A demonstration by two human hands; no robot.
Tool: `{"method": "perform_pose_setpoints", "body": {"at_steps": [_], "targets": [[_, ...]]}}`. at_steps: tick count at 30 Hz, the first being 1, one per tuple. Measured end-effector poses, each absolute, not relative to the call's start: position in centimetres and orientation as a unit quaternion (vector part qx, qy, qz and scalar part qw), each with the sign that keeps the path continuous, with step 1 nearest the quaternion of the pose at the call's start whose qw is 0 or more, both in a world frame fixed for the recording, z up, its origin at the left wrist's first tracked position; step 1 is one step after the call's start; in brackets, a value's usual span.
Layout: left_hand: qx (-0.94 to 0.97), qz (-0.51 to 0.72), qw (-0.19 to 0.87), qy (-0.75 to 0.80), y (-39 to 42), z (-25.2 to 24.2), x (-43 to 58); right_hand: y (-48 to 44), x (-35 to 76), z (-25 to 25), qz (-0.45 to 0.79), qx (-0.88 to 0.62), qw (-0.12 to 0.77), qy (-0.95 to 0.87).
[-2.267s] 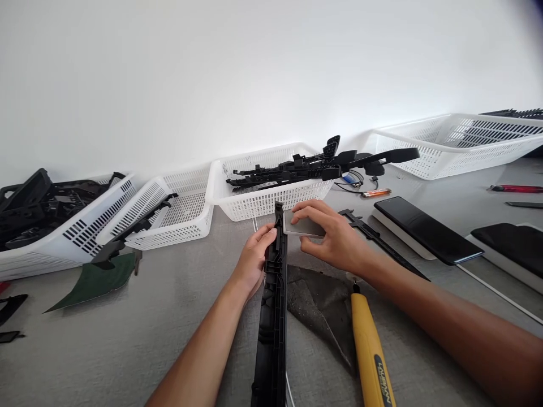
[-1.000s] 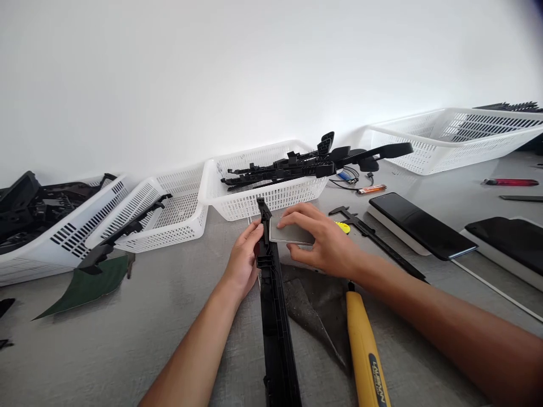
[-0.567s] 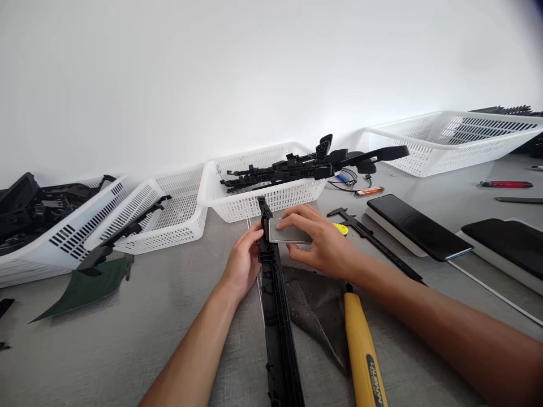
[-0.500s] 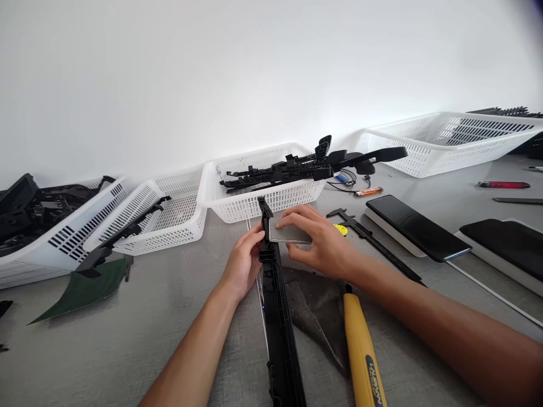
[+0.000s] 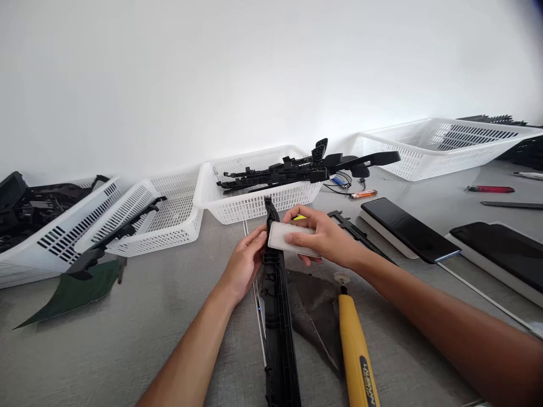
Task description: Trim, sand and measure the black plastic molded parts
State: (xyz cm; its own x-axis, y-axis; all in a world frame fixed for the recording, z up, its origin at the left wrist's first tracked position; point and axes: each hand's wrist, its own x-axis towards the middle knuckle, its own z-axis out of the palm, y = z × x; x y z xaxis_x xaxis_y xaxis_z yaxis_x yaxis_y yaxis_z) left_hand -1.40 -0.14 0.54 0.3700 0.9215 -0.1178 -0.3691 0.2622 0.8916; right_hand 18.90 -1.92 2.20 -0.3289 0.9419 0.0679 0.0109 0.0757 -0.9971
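My left hand (image 5: 247,261) is closed round the far part of a long black plastic trim piece (image 5: 278,322), which runs from the bottom edge up toward the baskets. In my right hand (image 5: 319,237) is a flat, pale rectangular block (image 5: 282,236), gripped between thumb and fingers. The block's left end lies against the black piece, beside my left fingertips. It may be a sanding block, but its working face is hidden. A yellow rotary tool (image 5: 356,350) with a small round disc at its tip lies right of the trim piece, by a dark crumpled cloth (image 5: 316,316).
A white basket (image 5: 258,209) with black plastic parts stands straight ahead. More white baskets stand left (image 5: 156,243) and right (image 5: 449,158). On the right lie a caliper (image 5: 365,237), a phone (image 5: 409,226) on a white box, and a red cutter (image 5: 491,189). Green sheet (image 5: 80,291) lies left.
The block in my right hand has turned, so its broad pale face and my thumb across it now show. The view has shifted slightly, and the rotary tool's disc has come into sight.
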Motion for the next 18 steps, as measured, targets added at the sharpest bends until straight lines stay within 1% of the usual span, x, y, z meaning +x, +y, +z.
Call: {"method": "perform_pose_setpoints", "body": {"at_steps": [5,10,15,18], "targets": [[0.426,0.447,0.715,0.328,-0.2,0.5,-1.4,-1.6,19.2,2.0,0.568,-0.370,0.430,-0.597],[0.452,0.422,0.716,0.324,0.0,-0.1,-1.5,-0.9,19.9,1.7,0.589,-0.378,0.402,-0.591],[0.472,0.420,0.702,0.330,0.3,-1.0,-1.7,-1.0,19.5,1.6,0.575,-0.382,0.421,-0.589],[0.466,0.427,0.700,0.331,0.4,-1.2,-1.6,-0.9,19.5,1.4,0.572,-0.379,0.418,-0.595]]}}
